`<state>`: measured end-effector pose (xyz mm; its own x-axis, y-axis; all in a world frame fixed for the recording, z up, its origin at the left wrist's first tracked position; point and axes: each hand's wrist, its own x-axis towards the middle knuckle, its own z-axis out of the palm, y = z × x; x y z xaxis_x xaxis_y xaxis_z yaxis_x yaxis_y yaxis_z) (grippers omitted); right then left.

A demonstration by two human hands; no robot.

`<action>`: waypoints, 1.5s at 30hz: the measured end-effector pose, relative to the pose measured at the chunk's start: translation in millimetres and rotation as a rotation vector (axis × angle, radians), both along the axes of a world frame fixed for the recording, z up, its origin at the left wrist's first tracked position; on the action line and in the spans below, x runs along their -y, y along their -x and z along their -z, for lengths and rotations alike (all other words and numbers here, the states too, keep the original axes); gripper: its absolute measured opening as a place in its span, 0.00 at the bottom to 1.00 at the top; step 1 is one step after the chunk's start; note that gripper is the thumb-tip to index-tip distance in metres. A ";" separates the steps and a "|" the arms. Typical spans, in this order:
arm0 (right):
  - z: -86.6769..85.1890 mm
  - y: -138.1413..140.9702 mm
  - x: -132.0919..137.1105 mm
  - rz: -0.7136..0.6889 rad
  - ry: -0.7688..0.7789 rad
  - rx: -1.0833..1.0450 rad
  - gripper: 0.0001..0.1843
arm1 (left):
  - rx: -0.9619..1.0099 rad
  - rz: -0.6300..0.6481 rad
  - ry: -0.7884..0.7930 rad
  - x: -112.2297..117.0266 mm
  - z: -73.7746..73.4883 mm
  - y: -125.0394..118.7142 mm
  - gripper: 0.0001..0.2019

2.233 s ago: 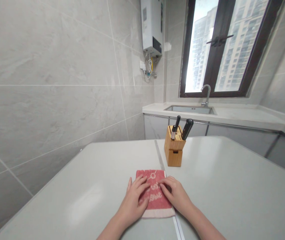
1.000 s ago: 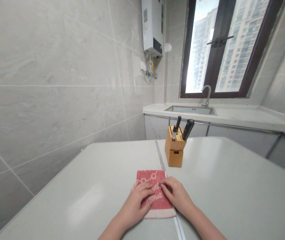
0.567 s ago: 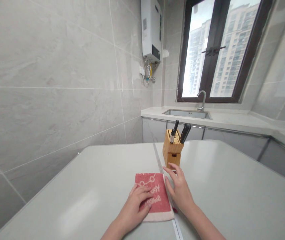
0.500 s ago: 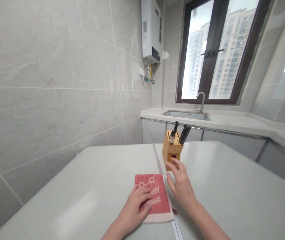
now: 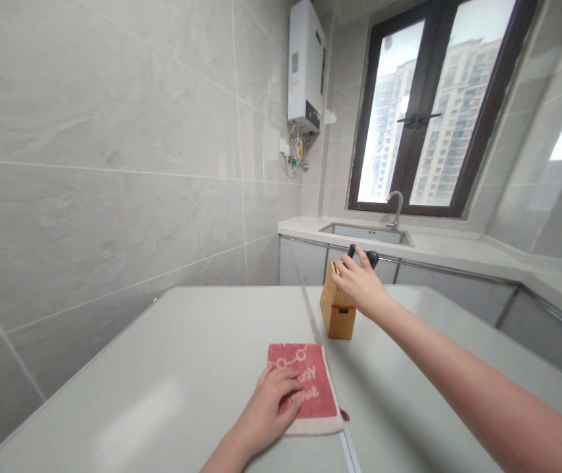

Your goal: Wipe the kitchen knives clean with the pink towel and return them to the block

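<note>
A folded red towel [image 5: 313,391] with pale lettering and a pale border lies on the table. My left hand [image 5: 275,404] rests flat on its left part, fingers stretched out. Farther off stands a wooden knife block [image 5: 340,323], upright, with black handles sticking out of its top. My right hand [image 5: 362,282] is at the top of the block, its fingers curled round the short front knife handle, which they hide. Behind the fingers show the tip of another black handle [image 5: 352,249] and a thicker black handle [image 5: 373,259] on the right.
The white table [image 5: 202,348] has a seam running down its middle, with the block close to it. Behind it are a counter with a sink [image 5: 364,233], a tap [image 5: 396,210] and a window. A water heater [image 5: 305,69] hangs on the wall.
My right hand has moved up and away from me, from the front of the knife block to the handles at its top. My left hand stays on the towel.
</note>
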<state>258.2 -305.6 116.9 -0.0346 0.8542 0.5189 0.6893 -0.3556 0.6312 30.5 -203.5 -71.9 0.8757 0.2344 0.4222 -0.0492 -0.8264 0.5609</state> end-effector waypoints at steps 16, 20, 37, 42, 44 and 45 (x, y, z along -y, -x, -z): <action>-81.4 17.8 -4.4 0.095 -0.035 0.101 0.11 | 0.015 0.013 0.035 -1.6 -7.3 11.8 0.12; -116.0 50.4 15.9 0.200 -0.197 0.142 0.11 | 0.028 0.011 0.034 -2.7 -5.9 11.7 0.11; 129.3 85.1 -10.6 -0.441 -0.633 -2.138 0.23 | 0.037 -0.018 0.016 3.4 -14.2 5.6 0.10; 168.6 121.1 -11.8 -0.814 -0.452 -2.610 0.19 | 0.166 -0.156 0.058 -2.0 -11.8 -4.1 0.12; 168.4 119.5 -7.4 -0.839 -0.419 -2.648 0.19 | 0.202 -0.219 0.087 -4.2 -9.7 -6.5 0.13; 168.1 116.8 -5.8 -0.825 -0.410 -2.659 0.19 | 0.211 -0.237 0.097 -4.5 -9.1 -7.2 0.14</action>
<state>141.5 -299.8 -51.2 0.3804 0.9190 0.1038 -0.4416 0.2791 -0.8527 37.8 -199.0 -62.8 0.6877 0.4695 0.5538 0.0152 -0.7719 0.6356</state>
